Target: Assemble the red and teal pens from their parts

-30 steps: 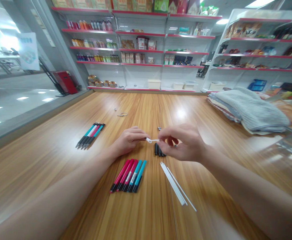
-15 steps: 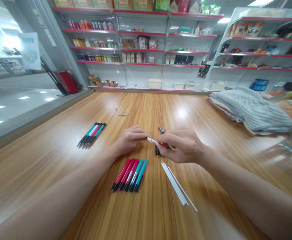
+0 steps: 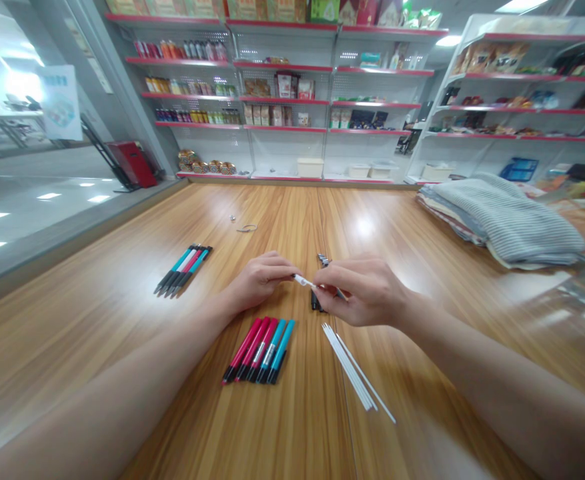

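The left hand point(image 3: 265, 280) pinches a white tube point(image 3: 301, 280) with its fingertips, and the right hand point(image 3: 365, 287) pinches a thin stick point(image 3: 311, 285) at the tube's end between thumb and forefinger, its other fingers curled in. Tube and stick meet over the table point(image 3: 292, 433), well in from its left and far edges; whether the stick sits inside or only against the tube, I cannot tell. A slight slant between the two looks the likeliest trouble: pushed off line, the stick could bend or skid away. The right hand also hangs over the black caps point(image 3: 316, 302) and metal bits point(image 3: 322, 259), partly hiding them, so a dip of that hand might scatter them. The refills point(image 3: 349, 367) lie loose on its near side, one askew; a brush of the right forearm point(image 3: 472, 363) could set them rolling. The barrels point(image 3: 259, 350) to their left risk the same from the left forearm point(image 3: 137, 380). The pens point(image 3: 183, 270) toward the left edge seem safer from such slips
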A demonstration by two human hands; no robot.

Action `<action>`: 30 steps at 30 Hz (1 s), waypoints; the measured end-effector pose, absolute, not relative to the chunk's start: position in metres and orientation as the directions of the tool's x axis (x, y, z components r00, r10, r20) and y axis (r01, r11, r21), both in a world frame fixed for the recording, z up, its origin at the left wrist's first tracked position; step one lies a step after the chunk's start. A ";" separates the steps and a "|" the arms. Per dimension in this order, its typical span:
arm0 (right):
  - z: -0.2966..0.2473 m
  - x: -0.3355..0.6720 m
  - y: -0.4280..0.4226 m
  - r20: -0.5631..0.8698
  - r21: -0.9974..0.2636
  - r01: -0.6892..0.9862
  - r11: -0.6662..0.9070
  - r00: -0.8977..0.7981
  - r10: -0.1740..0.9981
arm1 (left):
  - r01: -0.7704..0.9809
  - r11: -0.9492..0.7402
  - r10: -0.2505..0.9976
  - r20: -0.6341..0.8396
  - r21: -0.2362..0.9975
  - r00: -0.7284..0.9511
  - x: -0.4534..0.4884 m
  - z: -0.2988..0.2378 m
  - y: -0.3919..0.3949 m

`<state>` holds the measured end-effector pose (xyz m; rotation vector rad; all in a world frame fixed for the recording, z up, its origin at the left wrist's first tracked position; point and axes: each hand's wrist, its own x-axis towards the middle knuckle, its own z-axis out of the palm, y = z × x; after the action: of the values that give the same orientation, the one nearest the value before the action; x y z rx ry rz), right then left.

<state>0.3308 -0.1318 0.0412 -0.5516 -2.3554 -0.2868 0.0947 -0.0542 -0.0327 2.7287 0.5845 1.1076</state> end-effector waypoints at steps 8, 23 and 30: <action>0.041 0.333 -0.130 0.638 0.013 0.438 0.899 -0.696 0.330 | 0.315 -0.911 0.412 0.633 0.267 0.656 0.095 -0.033 -0.054; -0.021 0.393 -0.068 0.445 -0.423 0.742 0.520 -0.330 0.832 | 0.456 -0.818 0.571 0.590 0.350 0.571 0.095 -0.038 -0.048; -0.018 0.382 -0.068 0.239 -0.470 0.754 0.460 -0.393 0.888 | 0.493 -0.793 0.605 0.561 0.358 0.565 0.095 -0.038 -0.048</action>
<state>0.3819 -0.0682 -0.0178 -1.3717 -2.2578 0.3959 0.0946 -0.0482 -0.0382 2.6341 0.9308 1.0375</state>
